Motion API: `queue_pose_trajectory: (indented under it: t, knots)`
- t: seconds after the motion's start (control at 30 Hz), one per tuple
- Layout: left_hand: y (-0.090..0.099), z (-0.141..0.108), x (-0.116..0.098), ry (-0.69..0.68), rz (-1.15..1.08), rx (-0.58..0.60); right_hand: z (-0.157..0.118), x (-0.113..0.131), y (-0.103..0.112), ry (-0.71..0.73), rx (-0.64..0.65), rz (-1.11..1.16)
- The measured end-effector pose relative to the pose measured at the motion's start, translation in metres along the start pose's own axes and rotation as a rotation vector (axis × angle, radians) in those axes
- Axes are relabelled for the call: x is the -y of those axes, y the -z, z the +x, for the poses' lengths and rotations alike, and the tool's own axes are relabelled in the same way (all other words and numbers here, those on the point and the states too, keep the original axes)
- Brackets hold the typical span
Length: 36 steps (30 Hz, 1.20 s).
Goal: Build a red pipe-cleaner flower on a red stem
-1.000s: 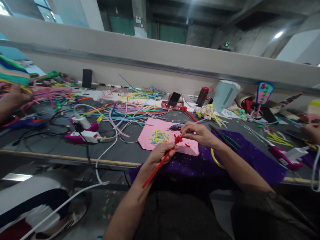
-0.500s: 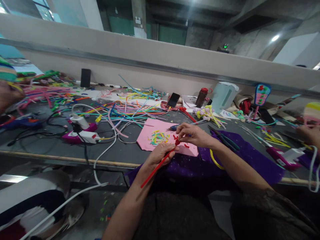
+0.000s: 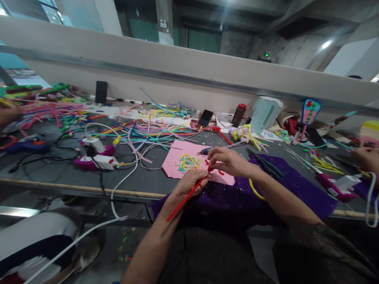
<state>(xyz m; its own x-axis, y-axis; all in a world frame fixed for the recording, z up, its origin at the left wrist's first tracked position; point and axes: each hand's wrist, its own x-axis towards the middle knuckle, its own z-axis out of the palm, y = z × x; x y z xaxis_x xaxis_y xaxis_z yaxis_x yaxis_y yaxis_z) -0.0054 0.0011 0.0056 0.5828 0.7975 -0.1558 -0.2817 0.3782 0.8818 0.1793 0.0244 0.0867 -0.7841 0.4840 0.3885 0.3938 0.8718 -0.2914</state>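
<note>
My left hand [image 3: 191,183] is closed around a long red pipe cleaner [image 3: 181,204], whose free end slants down across my forearm. At the upper end of the pipe cleaner, the fingers of my right hand [image 3: 227,159] pinch its red tip, just above my left thumb. Both hands are over a pink sheet [image 3: 171,159]. On it lie short yellow, green and white cut pieces [image 3: 188,162] and a small red piece [image 3: 220,172]. A blue tool with a pointed tip [image 3: 204,151] rests behind my right hand, at the sheet's far edge.
Dark-handled pliers [image 3: 269,165] lie on a purple cloth [image 3: 302,185] to the right. Loose pipe cleaners [image 3: 160,129], a phone [image 3: 205,118], a bottle [image 3: 238,115] and a pale jug [image 3: 266,113] stand behind. Power strips with cables [image 3: 97,157] are at left. Other people's hands show at both sides.
My right fingers have shifted slightly and closed lower on the red tip; my left hand stays put. At the far left, another person's hand has moved outward with its striped item.
</note>
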Motion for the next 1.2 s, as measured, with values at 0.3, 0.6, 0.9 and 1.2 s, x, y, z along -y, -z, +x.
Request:
queue_pose_trajectory:
  t: [0.3,0.6,0.9,1.2]
  knots:
    - [-0.001,0.001,0.002,0.004,0.044,-0.016,0.003,0.01,0.008,-0.012,0.065,-0.088]
    - [-0.002,0.001,0.002,-0.033,-0.016,-0.027,-0.005,0.007,0.011,-0.025,-0.152,0.0]
    - [-0.003,0.0,0.008,-0.147,-0.128,-0.132,-0.043,0.028,-0.039,-0.516,-0.676,0.525]
    - [-0.007,-0.004,0.008,-0.201,-0.074,-0.164,-0.031,0.036,-0.072,-0.708,-0.567,0.733]
